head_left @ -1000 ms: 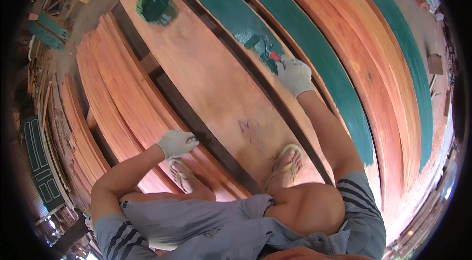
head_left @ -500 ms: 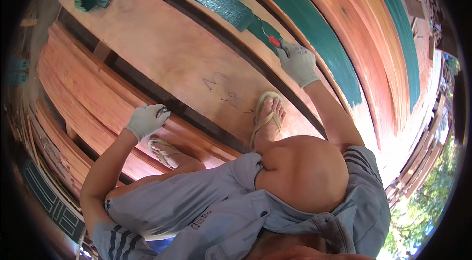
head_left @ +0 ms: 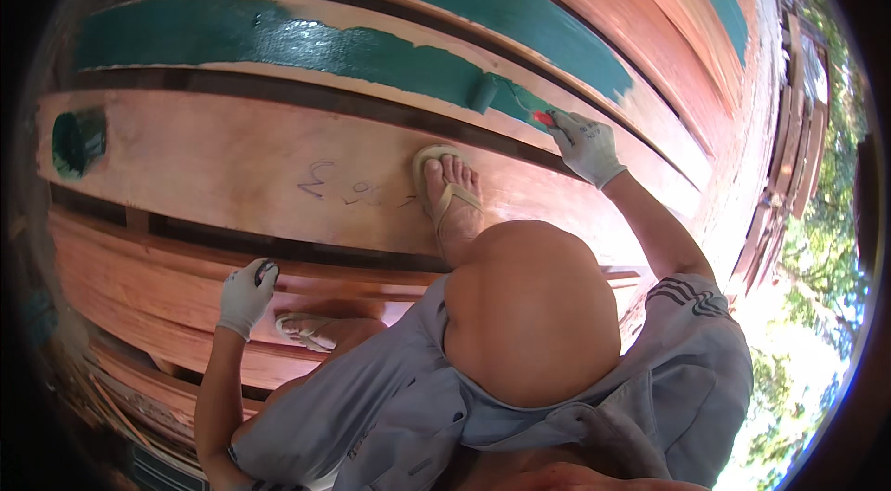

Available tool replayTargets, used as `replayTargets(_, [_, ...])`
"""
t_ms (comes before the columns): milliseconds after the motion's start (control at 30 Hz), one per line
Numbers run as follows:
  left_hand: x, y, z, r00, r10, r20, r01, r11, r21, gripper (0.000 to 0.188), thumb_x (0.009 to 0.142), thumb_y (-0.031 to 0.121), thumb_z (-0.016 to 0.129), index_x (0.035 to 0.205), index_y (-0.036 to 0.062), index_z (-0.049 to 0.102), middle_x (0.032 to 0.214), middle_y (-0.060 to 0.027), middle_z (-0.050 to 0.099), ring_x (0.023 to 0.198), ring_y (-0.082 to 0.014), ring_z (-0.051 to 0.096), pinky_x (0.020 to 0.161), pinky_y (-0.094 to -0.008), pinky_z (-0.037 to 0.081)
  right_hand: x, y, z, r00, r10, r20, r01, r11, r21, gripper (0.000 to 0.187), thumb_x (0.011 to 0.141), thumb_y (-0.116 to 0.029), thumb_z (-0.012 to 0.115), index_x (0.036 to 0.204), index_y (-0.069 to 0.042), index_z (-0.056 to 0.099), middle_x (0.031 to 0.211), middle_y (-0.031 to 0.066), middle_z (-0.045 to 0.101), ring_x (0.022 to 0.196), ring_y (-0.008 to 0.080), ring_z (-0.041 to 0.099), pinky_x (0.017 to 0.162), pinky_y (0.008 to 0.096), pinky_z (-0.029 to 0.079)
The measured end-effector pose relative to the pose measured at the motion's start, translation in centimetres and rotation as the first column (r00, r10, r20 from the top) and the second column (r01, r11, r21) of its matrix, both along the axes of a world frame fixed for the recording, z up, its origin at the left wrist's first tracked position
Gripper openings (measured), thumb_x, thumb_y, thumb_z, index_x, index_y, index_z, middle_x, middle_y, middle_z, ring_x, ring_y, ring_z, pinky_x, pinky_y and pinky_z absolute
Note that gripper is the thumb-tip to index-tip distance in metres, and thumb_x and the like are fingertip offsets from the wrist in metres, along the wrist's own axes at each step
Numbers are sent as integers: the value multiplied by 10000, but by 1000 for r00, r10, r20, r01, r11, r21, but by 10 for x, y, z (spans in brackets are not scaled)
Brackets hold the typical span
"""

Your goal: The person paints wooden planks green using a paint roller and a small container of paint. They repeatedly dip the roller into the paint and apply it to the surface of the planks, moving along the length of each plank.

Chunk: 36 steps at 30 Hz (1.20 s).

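Observation:
My right hand, in a whitish work glove, is closed round the red handle of a paint roller. The roller's green sleeve rests on a wooden plank near the right end of its wet green paint. My gloved left hand is closed at the near side, beside the edge of a reddish board. Something small and dark shows at its fingers; I cannot make out what it is. A cut-open container with green paint stands at the left end of the bare plank between my hands.
My sandalled foot stands on the bare plank, which bears pencil-like marks. My other foot is on the lower boards. Dark gaps separate the planks. Another green-painted plank lies beyond; stacked timber stands at right.
My view has turned, so the planks lie more level in it. The roller stays on the same plank in my right hand, a little further right in the picture. My left hand remains closed.

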<state>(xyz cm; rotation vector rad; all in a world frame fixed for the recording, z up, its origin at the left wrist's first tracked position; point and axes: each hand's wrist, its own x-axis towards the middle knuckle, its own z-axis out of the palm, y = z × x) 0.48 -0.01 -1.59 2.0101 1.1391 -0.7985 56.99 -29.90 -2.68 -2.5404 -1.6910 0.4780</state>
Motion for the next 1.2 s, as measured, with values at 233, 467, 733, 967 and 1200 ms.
replayTargets(233, [1,6,0,999,17,32,-18,1000,8,357,984,380,649,1146,78,751,1003,-200,756,958,-416,709,855,-506,546,38,-106,3,986,-112,123,135,972,-191,276,999,-309,616,1223,-174,703,896,67,712,773,316,707,665,457,555])
replayTargets(467, [1,5,-6,1000,-21,2,21,1000,12,385,982,384,655,1166,60,751,1014,-218,755,962,-415,712,870,-502,544,73,-203,20,940,-246,236,324,860,-396,293,1002,-343,594,1237,-199,696,974,83,716,861,333,711,749,486,553])
replayTargets(733, [-19,-1,-12,998,45,45,-45,999,-10,384,990,387,657,1165,58,748,1032,-218,754,968,-407,719,860,-499,555,95,-200,19,970,-224,97,244,856,-456,398,1038,-206,597,1427,-129,632,1365,109,681,1233,307,646,1069,405,501])
replayTargets(967, [-2,5,-9,999,-8,-51,9,1000,15,470,983,502,607,1207,109,735,1060,-183,761,1007,-407,713,884,-498,557,22,-12,23,797,-395,-458,371,917,-145,278,964,-227,682,1213,-103,696,1017,111,702,894,265,672,802,394,522])
replayTargets(1200, [4,6,9,983,42,-178,-42,999,3,453,993,511,602,1196,132,743,1028,-167,769,991,-398,718,876,-490,563,-56,210,-17,777,-74,-624,47,997,-60,330,987,-379,648,1076,-67,700,855,194,659,819,349,655,750,446,500])
